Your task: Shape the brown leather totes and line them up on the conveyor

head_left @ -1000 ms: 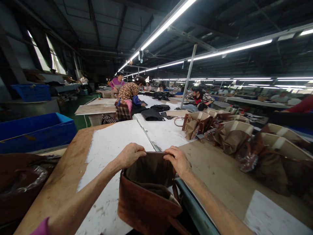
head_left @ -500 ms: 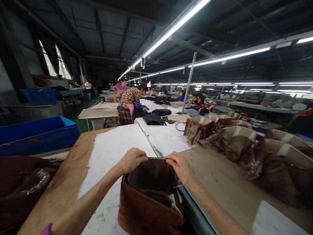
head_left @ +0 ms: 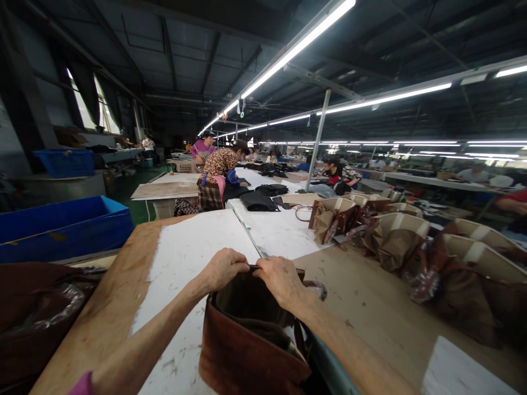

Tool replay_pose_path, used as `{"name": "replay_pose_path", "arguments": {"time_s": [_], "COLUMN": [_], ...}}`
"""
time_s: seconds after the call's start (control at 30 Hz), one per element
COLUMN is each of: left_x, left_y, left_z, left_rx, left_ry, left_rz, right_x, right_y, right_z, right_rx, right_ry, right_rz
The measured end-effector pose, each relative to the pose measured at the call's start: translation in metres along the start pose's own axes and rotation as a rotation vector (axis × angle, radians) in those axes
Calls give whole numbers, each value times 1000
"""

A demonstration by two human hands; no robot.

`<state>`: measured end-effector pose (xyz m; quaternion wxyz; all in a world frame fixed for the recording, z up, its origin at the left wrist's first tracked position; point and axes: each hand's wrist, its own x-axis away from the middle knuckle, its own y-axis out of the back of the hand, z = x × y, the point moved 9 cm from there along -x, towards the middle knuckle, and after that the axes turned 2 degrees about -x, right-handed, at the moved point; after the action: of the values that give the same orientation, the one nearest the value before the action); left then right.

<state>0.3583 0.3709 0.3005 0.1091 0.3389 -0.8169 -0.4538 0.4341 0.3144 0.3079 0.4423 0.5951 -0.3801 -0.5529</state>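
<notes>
A brown leather bag (head_left: pixel 247 351) with a dark olive lining stands open at the front of the table. My left hand (head_left: pixel 225 269) pinches the far rim of the bag near its left corner. Close beside it, my right hand (head_left: pixel 280 280) pinches the same rim near the middle, its back turned toward me. The rim's right end shows past my right hand, with a plastic-wrapped handle (head_left: pixel 316 288) behind my wrist.
More brown bags (head_left: pixel 395 241) stand on the table at the right. White sheeting (head_left: pixel 197 241) covers part of the wooden tabletop. Blue bin (head_left: pixel 61 227) and brown leather goods (head_left: pixel 37 323) are at the left. People lean over tables farther back; a metal pole (head_left: pixel 318 140) rises mid-table.
My right hand has slid left along the rim toward my left hand, uncovering the rim's right end and the wrapped handle. The left hand has hardly moved.
</notes>
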Motion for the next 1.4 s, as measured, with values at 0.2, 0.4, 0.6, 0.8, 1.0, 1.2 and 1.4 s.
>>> {"name": "replay_pose_path", "arguments": {"time_s": [0.2, 0.4, 0.6, 0.8, 1.0, 1.2, 1.4], "left_x": [1, 5, 60, 125, 132, 114, 104], "left_y": [-3, 12, 49, 34, 2, -4, -10], "left_z": [1, 1, -11, -8, 20, 35, 32], "left_rx": [52, 108, 237, 158, 57, -4, -33], "left_ry": [-31, 48, 142, 299, 435, 451, 490], "left_rz": [41, -40, -344, -483, -543, -492, -360], "right_x": [-19, -22, -30, -25, -12, -2, 4], "right_y": [-10, -1, 12, 0, -20, -12, -16], "right_z": [18, 8, -47, -75, -65, -59, -62], "right_rx": [19, -77, -292, -309, -318, -275, -262], "right_ry": [62, 23, -202, -312, -336, -364, -474], "right_rz": [161, 138, 105, 89, 60, 36, 81]}}
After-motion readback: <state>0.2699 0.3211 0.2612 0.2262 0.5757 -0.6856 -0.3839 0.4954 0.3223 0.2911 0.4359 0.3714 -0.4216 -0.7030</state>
